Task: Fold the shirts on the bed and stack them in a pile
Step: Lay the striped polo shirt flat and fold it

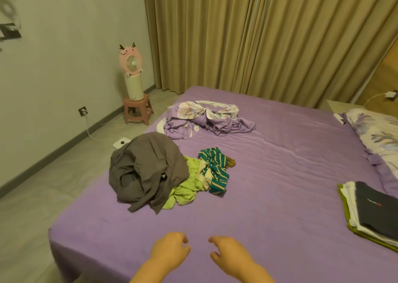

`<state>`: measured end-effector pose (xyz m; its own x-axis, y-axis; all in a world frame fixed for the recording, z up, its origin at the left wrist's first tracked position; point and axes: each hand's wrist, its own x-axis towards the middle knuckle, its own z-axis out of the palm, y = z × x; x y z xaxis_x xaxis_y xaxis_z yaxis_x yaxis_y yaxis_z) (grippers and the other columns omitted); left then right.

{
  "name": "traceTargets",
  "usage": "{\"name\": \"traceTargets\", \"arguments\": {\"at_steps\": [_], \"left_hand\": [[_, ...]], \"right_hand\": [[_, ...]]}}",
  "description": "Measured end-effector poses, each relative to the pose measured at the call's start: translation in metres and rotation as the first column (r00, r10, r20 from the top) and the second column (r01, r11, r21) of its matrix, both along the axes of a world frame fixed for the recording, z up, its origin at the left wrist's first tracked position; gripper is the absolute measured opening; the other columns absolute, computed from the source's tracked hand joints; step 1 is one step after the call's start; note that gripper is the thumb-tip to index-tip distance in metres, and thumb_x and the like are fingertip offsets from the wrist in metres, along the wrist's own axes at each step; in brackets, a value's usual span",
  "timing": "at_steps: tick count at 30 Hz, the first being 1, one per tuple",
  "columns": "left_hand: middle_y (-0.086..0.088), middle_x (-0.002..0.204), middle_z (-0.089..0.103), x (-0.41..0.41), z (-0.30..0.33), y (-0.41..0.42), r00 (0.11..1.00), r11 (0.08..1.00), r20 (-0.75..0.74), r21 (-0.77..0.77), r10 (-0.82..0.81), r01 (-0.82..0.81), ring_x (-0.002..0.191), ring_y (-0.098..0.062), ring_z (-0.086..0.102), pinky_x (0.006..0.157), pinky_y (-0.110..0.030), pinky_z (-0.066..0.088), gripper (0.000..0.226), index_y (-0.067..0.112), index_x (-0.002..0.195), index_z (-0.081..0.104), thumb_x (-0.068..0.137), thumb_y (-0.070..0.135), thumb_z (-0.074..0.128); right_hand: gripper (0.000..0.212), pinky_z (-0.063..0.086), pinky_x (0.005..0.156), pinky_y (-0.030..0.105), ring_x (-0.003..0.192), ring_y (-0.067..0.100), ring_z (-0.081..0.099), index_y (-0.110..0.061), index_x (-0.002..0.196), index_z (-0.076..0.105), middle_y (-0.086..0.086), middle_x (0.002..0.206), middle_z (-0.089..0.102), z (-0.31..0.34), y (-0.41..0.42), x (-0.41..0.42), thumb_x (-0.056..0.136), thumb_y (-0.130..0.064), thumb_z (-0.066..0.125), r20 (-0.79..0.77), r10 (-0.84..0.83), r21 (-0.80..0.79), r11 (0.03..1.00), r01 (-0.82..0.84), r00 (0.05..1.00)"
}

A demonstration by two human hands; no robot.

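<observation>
My left hand (pixel 170 249) and right hand (pixel 229 253) hover side by side over the near edge of the bed (pixel 280 175), both with fingers loosely curled and holding nothing. The bed itself fills most of my view under its purple sheet. Left of centre sits the unfolded heap: a big grey shirt (pixel 146 170) bunched up, a lime-green shirt (pixel 185 188) touching its right side, and a teal striped shirt (pixel 215 170) crumpled just beyond that. At the right edge lies the folded pile (pixel 372 211), a dark garment on top of white and green ones. Farther back rests a rumpled purple floral bedcover (pixel 206 119), and a patterned pillow (pixel 379 136) lies far right.
</observation>
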<state>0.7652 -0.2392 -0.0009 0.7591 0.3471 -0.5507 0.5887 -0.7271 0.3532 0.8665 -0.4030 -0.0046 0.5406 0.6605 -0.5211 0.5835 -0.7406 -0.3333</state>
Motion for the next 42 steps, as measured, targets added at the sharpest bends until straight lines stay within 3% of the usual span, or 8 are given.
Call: {"name": "traceTargets", "arguments": {"at_steps": [10, 17, 22, 27, 32, 35, 39, 42], "left_hand": [[-0.002, 0.127, 0.059, 0.056, -0.015, 0.005, 0.999, 0.998, -0.036, 0.068, 0.02, -0.017, 0.113, -0.023, 0.056, 0.093, -0.034, 0.048, 0.038, 0.024, 0.128, 0.053, 0.095, 0.041, 0.045], [-0.002, 0.128, 0.058, 0.101, -0.021, 0.03, 0.997, 0.996, -0.078, 0.091, 0.004, 0.003, 0.115, -0.023, 0.055, 0.092, -0.031, 0.045, 0.038, 0.023, 0.128, 0.054, 0.095, 0.04, 0.045], [-0.003, 0.127, 0.059, 0.156, -0.032, 0.067, 0.998, 0.998, -0.068, 0.058, 0.008, -0.004, 0.116, -0.023, 0.055, 0.091, -0.029, 0.044, 0.039, 0.023, 0.13, 0.053, 0.095, 0.038, 0.045], [-0.004, 0.129, 0.058, 0.232, -0.059, 0.102, 0.999, 0.996, -0.05, -0.086, 0.008, -0.012, 0.117, -0.023, 0.054, 0.093, -0.029, 0.043, 0.039, 0.021, 0.13, 0.054, 0.094, 0.033, 0.047], [-0.011, 0.115, 0.064, 0.307, -0.106, 0.125, 0.998, 0.971, -0.005, -0.231, 0.065, -0.065, 0.107, -0.028, 0.058, 0.083, -0.03, 0.045, 0.031, 0.011, 0.116, 0.062, 0.096, 0.027, 0.046], [-0.014, 0.119, 0.061, 0.339, -0.141, 0.131, 0.99, 0.958, -0.009, -0.249, 0.142, -0.14, 0.108, -0.028, 0.057, 0.086, -0.031, 0.045, 0.034, 0.008, 0.122, 0.059, 0.096, 0.026, 0.045], [-0.013, 0.134, 0.051, 0.366, -0.179, 0.133, 0.985, 0.952, -0.05, -0.253, 0.167, -0.174, 0.123, -0.027, 0.048, 0.1, -0.03, 0.038, 0.043, 0.006, 0.136, 0.046, 0.097, 0.026, 0.046], [-0.01, 0.131, 0.054, 0.382, -0.198, 0.13, 0.961, 0.917, -0.039, -0.289, 0.275, -0.275, 0.123, -0.026, 0.049, 0.103, -0.033, 0.039, 0.041, 0.008, 0.133, 0.046, 0.094, 0.02, 0.052]], "right_hand": [[0.046, 0.04, 0.102, 0.032, 0.126, 0.024, 0.047, -0.019, 0.14, 0.04, 0.005, 0.142, 0.047, -0.038, 0.013, 0.064, 0.095, -0.027, 0.045, -0.053, 0.043, 0.02, 0.999, -0.042, 0.998], [0.045, 0.041, 0.102, 0.035, 0.125, 0.027, 0.047, -0.019, 0.14, 0.04, 0.007, 0.142, 0.046, -0.054, 0.023, 0.126, 0.096, -0.026, 0.043, -0.103, 0.01, -0.082, 0.996, -0.019, 0.995], [0.044, 0.041, 0.101, 0.032, 0.124, 0.024, 0.049, -0.018, 0.138, 0.043, 0.007, 0.139, 0.048, -0.061, 0.049, 0.185, 0.095, -0.026, 0.044, -0.143, -0.124, -0.108, 0.988, 0.109, 0.982], [0.042, 0.04, 0.1, 0.03, 0.121, 0.022, 0.051, -0.018, 0.135, 0.046, 0.007, 0.136, 0.051, -0.075, 0.082, 0.238, 0.094, -0.025, 0.045, -0.173, -0.346, -0.126, 0.936, 0.328, 0.922], [0.034, 0.043, 0.092, 0.029, 0.114, 0.025, 0.054, -0.014, 0.126, 0.053, 0.01, 0.128, 0.057, -0.11, 0.119, 0.279, 0.094, -0.021, 0.046, -0.162, -0.423, -0.111, 0.906, 0.409, 0.892], [0.03, 0.045, 0.088, 0.028, 0.109, 0.025, 0.056, -0.013, 0.12, 0.056, 0.01, 0.122, 0.058, -0.137, 0.137, 0.294, 0.092, -0.022, 0.05, -0.175, -0.47, -0.091, 0.882, 0.462, 0.865], [0.043, 0.041, 0.097, 0.029, 0.117, 0.025, 0.05, -0.016, 0.134, 0.044, 0.008, 0.133, 0.046, -0.169, 0.15, 0.305, 0.092, -0.025, 0.052, -0.154, -0.536, -0.081, 0.844, 0.53, 0.83], [0.055, 0.043, 0.098, 0.032, 0.118, 0.024, 0.05, -0.021, 0.142, 0.032, 0.007, 0.137, 0.038, -0.187, 0.156, 0.309, 0.091, -0.026, 0.055, -0.127, -0.627, -0.066, 0.778, 0.624, 0.769]]}}
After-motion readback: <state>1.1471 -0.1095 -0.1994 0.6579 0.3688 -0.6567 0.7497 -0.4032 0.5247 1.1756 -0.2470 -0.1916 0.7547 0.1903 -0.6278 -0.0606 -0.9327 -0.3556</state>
